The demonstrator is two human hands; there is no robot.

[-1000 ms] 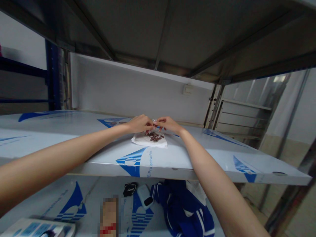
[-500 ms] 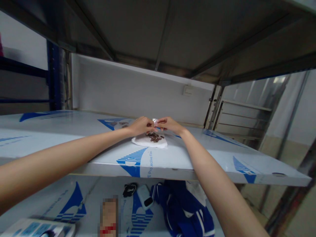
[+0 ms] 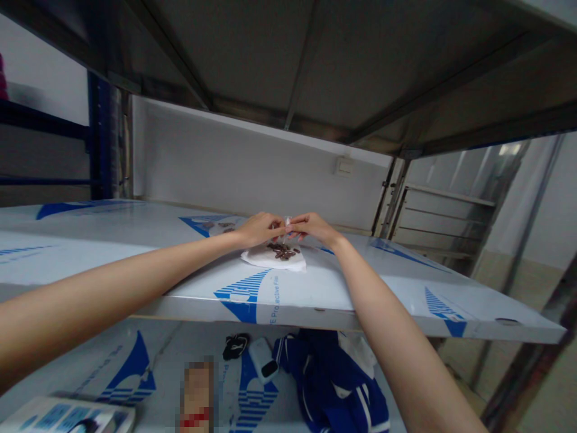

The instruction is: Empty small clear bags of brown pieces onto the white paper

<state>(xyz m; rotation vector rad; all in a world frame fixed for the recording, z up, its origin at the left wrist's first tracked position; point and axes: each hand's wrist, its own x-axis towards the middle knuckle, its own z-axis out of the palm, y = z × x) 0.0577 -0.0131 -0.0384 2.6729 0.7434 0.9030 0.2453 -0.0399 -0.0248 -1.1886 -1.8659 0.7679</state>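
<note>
Pinching a tiny translucent packet [image 3: 287, 221] at fingertip level, a person's left hand [image 3: 260, 229] and right hand [image 3: 312, 227] meet in the middle of the view, both narrowed to a tight grip with their 2 bare forearms reaching in from the lower corners. Directly below lies a crumpled white paper tissue [image 3: 273, 258] bearing a small heap of dark reddish-brown pieces [image 3: 282, 251]. Both rest on a metal shelf [image 3: 189, 307] covered in glossy white protective film [image 3: 383, 282]. For such small work, a firm fingertip pinch held just over the tissue seems best, so that anything that slips lands on paper rather than slick film.

Blue print on the film's front edge reads "Protective Film", its first letters partly lost. No brand or writing can be read on the packet. On the shelf below are a black item [image 3: 235, 346], a white phone-like device [image 3: 262, 359], a blue jacket with white stripes [image 3: 331, 382], and a pixelated object [image 3: 197, 391] with a red band.
</note>
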